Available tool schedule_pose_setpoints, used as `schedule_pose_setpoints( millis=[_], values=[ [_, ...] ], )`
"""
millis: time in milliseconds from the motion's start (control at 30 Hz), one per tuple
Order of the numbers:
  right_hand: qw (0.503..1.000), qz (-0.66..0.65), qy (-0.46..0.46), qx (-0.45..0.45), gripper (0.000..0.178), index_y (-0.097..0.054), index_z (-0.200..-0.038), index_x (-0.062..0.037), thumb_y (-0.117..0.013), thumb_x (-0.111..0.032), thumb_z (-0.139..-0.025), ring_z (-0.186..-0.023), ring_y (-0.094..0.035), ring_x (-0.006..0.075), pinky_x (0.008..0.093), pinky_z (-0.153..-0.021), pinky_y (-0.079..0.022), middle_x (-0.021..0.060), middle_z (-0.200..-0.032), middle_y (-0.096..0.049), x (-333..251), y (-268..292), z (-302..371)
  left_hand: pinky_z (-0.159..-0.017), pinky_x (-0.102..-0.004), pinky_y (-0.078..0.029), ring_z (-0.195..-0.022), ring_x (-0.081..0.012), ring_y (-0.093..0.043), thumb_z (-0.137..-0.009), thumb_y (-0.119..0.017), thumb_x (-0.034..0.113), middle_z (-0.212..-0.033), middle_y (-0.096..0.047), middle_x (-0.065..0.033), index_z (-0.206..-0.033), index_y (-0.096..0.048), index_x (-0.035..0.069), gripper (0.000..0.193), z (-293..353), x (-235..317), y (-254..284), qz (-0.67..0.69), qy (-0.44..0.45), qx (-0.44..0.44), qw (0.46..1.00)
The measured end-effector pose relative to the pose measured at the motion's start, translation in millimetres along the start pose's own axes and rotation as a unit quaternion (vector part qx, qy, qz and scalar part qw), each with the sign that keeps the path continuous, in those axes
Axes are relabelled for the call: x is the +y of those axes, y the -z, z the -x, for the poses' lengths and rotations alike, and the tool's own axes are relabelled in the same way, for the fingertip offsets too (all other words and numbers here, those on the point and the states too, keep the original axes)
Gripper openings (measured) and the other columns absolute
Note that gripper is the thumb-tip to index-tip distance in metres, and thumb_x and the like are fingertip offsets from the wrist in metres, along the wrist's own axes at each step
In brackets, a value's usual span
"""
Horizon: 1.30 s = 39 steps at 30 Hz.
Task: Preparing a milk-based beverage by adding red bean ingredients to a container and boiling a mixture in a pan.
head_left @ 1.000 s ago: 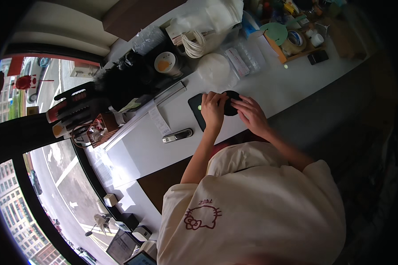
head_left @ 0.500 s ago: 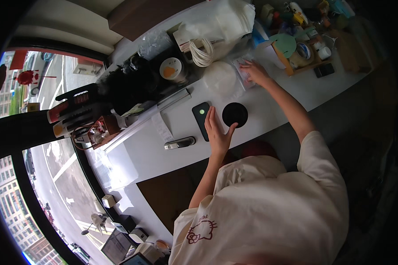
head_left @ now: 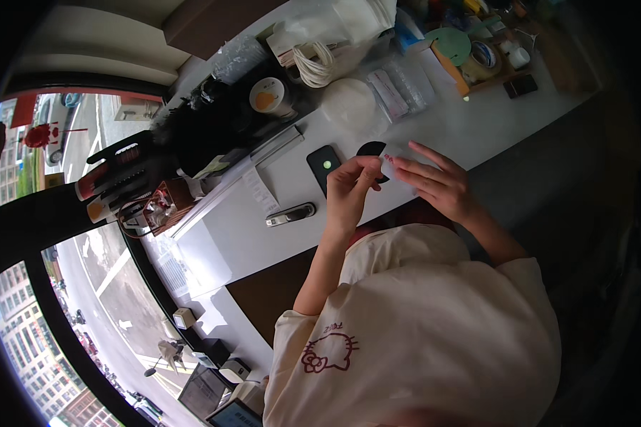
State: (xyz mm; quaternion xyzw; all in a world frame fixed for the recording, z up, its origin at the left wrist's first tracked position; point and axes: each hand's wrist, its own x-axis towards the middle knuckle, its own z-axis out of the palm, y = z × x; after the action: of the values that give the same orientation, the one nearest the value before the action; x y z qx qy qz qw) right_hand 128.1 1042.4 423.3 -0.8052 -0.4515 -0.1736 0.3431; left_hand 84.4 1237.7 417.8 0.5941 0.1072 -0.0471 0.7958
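A small translucent white bag with red marks (head_left: 387, 162) is held above the front of the white table. My left hand (head_left: 352, 186) pinches its left edge between thumb and fingers. My right hand (head_left: 440, 183) is closed on its other side, the index finger sticking out and the thumb hidden. Under the bag, a black round disc (head_left: 369, 149) lies partly covered. A dark phone with a light green round mark (head_left: 322, 169) rests just left of my left hand. Farther left is a black and silver stapler (head_left: 290, 214).
Clear plastic bags (head_left: 399, 92) and a round whitish stack (head_left: 349, 103) lie beyond my hands. A paper cup (head_left: 269, 96) and a coiled white cable (head_left: 313, 65) stand farther back. At the right is a box with tape rolls (head_left: 466, 87); a window (head_left: 114, 235) is at left.
My right hand has come back from the plastic bags toward me, and the small bag is now between my hands. My left hand has left the disc and phone and closed on the bag.
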Motion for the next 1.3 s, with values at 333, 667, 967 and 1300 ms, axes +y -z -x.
schedule_pose_setpoints(
  millis=[333, 667, 967, 1300],
  values=[
    [0.909, -0.309, -0.268, 0.082, 0.018, -0.066, -0.095, -0.0017, -0.065, 0.003, -0.078, -0.084, -0.064, 0.0207, 0.0293, -0.072, -0.05, 0.0086, -0.092, -0.067, -38.2, 13.6, -6.0, -0.06, -0.0228, -0.046, -0.074, -0.0096, -0.057, -0.085, -0.065, 0.007, -0.085, -0.063, -0.0057, -0.09, -0.067, 0.001, 0.009, 21.9, 3.2, -21.6, 0.032, -0.064, -0.04, 0.997],
    [0.743, -0.542, -0.388, 0.06, 0.015, -0.065, -0.095, 0.0063, -0.065, 0.002, -0.081, -0.09, -0.063, 0.016, 0.0276, -0.083, -0.051, 0.011, -0.098, -0.065, -43.3, 1.7, -2.6, -0.063, -0.0232, -0.047, -0.076, -0.01, -0.055, -0.087, -0.063, 0.008, -0.086, -0.06, -0.0042, -0.09, -0.067, 0.001, 0.009, 34.3, 1.6, -19.7, 0.011, -0.089, -0.03, 0.996],
    [0.604, -0.657, -0.442, 0.09, 0.022, -0.061, -0.108, 0.0023, -0.053, -0.012, -0.092, -0.1, -0.061, 0.0201, 0.0314, -0.09, -0.05, 0.0133, -0.108, -0.063, -38.1, -1.8, 5.7, -0.082, -0.0302, -0.049, -0.088, -0.0126, -0.057, -0.1, -0.039, 0.024, -0.094, -0.055, -0.0032, -0.105, -0.044, 0.005, 0.02, 40.2, -11.0, 0.3, 0.118, -0.028, 0.066, 0.99],
    [0.89, -0.314, -0.322, -0.079, 0.042, -0.058, -0.115, -0.0055, -0.071, -0.007, -0.075, -0.102, -0.055, 0.0187, 0.0329, -0.085, -0.042, 0.0079, -0.112, -0.059, -27.1, 10.5, 10.3, -0.08, -0.0273, -0.045, -0.084, -0.0091, -0.054, -0.099, -0.039, 0.023, -0.093, -0.053, -0.0019, -0.105, -0.047, 0.005, 0.02, 45.6, -13.1, 12.7, 0.054, -0.038, 0.044, 0.997]
  ],
)
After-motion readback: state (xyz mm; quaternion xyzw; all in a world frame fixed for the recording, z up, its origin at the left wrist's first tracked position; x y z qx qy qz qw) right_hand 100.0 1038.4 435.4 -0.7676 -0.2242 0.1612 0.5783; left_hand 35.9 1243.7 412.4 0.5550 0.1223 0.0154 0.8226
